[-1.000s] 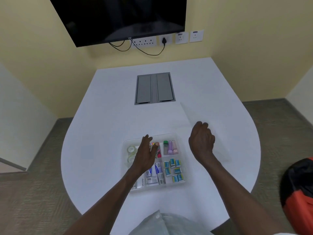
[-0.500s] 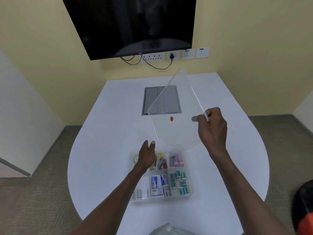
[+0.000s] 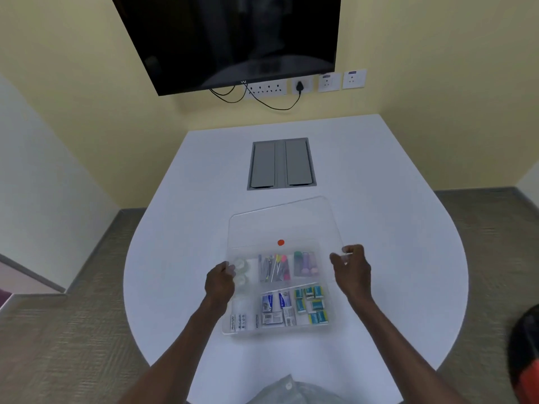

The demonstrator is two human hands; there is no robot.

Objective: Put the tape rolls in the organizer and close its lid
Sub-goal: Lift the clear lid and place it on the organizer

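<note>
A clear plastic organizer (image 3: 331, 328) sits on the white table near me, its compartments full of small stationery. Two clear tape rolls (image 3: 242, 266) lie in its far-left compartment, seen through the lid. The clear lid (image 3: 285, 223), marked with a red dot, hovers over the far half of the organizer and reaches past its back edge. My left hand (image 3: 220, 282) grips the lid's left edge. My right hand (image 3: 351, 269) pinches its right edge.
A grey cable hatch (image 3: 281, 164) is set into the white table (image 3: 393, 243) beyond the lid. A black screen (image 3: 233, 39) hangs on the wall above sockets. A dark and orange bag (image 3: 525, 354) sits on the floor at right.
The lid, held up tilted by my right hand alone, has come down nearly flat over the organizer. My left hand has moved from the tape compartment to the lid's left edge.
</note>
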